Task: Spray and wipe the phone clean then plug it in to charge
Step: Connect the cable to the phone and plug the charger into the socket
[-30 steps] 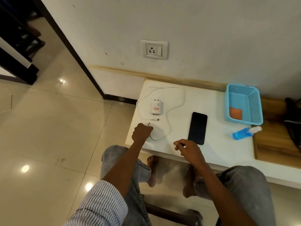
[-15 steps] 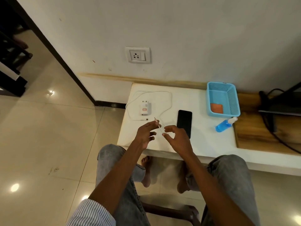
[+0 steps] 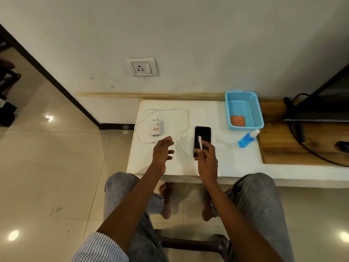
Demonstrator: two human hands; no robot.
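A black phone (image 3: 203,133) lies screen up on the white table (image 3: 222,159). My right hand (image 3: 206,162) pinches the white cable's connector end (image 3: 199,142) just above the phone's lower half. My left hand (image 3: 162,151) hovers open to the left, fingers spread, holding nothing. The white cable (image 3: 186,118) loops back to a white charger adapter (image 3: 156,128) lying on the table. A blue spray bottle (image 3: 247,138) lies on its side to the right. An orange cloth (image 3: 238,121) sits in a blue basket (image 3: 255,110).
A wall socket (image 3: 142,67) with a switch is above the table's left end. A wooden board (image 3: 279,148) adjoins the table on the right, with a black stand (image 3: 319,110) and dark cables. My knees are under the table's front edge.
The cable end passed from my left hand to my right hand, which moved right over the phone. My left hand opened and drew apart.
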